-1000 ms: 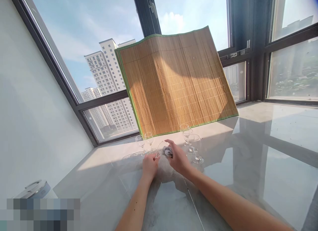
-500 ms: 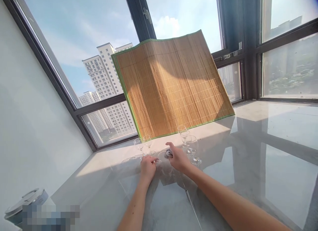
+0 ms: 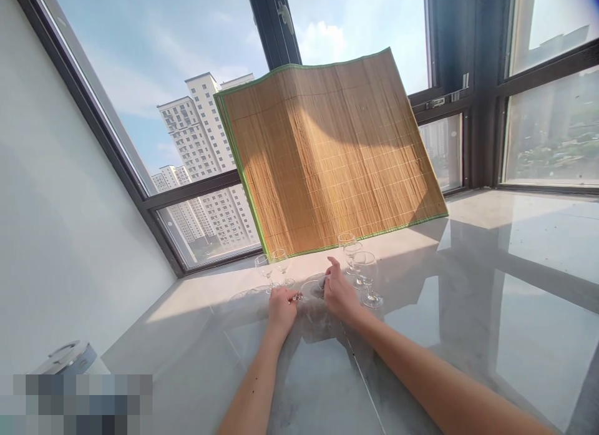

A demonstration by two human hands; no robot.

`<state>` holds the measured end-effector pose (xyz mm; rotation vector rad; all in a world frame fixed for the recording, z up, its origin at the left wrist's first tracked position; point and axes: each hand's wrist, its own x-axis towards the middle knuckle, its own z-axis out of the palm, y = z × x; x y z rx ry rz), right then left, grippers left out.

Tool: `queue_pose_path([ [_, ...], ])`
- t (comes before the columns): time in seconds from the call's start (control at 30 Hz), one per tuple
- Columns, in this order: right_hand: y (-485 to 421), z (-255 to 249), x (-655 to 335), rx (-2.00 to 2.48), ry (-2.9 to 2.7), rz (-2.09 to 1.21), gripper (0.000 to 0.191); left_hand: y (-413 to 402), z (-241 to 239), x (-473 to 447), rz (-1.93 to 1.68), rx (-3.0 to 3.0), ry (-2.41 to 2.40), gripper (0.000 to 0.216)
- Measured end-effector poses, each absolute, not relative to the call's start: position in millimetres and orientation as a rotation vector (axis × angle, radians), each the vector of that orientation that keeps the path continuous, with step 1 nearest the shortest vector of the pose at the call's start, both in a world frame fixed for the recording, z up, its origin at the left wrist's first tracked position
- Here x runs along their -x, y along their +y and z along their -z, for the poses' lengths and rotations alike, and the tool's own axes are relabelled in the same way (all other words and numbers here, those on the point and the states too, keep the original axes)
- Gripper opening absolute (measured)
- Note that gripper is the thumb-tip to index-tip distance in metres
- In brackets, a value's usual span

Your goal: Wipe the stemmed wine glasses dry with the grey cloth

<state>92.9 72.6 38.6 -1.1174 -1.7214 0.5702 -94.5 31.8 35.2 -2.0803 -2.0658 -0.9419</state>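
My left hand (image 3: pixel 282 309) is closed around the stem of a clear wine glass (image 3: pixel 309 289), which lies sideways with its bowl pointing right. At the bowl's mouth, my right hand (image 3: pixel 341 293) pinches a small grey wad that looks like cloth (image 3: pixel 322 281), its index finger raised. Two upright wine glasses, one of them a left glass (image 3: pixel 262 268) and the other a bit farther right (image 3: pixel 281 261), stand just beyond my left hand. Three more stand in a row close to my right hand, the nearest glass (image 3: pixel 365 271) being the largest in view.
A bamboo mat (image 3: pixel 327 154) with green edging leans against the dark-framed window behind the glasses. The glossy grey tiled surface (image 3: pixel 322 385) reflects the light. At lower left stands a lidded container (image 3: pixel 77 357), partly blurred out. A white wall (image 3: pixel 60 204) rises on the left.
My right hand with the grey cloth has turned slightly at the glass's mouth, its index finger now pointing more upward. The view has shifted slightly; the left hand keeps its hold on the stem.
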Motion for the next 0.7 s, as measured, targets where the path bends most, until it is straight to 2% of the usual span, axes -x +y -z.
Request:
queue_pose_path([
  [0.07, 72.2, -37.7, -93.2, 1.11, -1.747, -0.492, 0.058, 32.2, -34.3, 94.3, 0.943, 2.086, -2.057, 0.03],
  [0.2, 69.6, -39.1, -94.9, 1.042, -1.893, -0.441, 0.053, 30.8, -35.6, 93.2, 0.95, 2.1, -2.071, 0.035],
  [0.33, 68.4, -41.2, -96.5, 1.0, -1.917, -0.526, 0.049, 27.8, -39.7, 92.7, 0.956, 2.082, -2.098, 0.034],
  [0.53, 64.8, -45.1, -99.1, 0.874, -2.044, -0.657, 0.062, 25.8, -43.4, 97.6, 0.985, 1.967, -2.182, 0.03],
  [0.7, 66.5, -43.6, -96.2, 0.915, -2.012, -0.75, 0.041, 26.6, -42.1, 98.6, 0.977, 1.957, -2.19, 0.031],
])
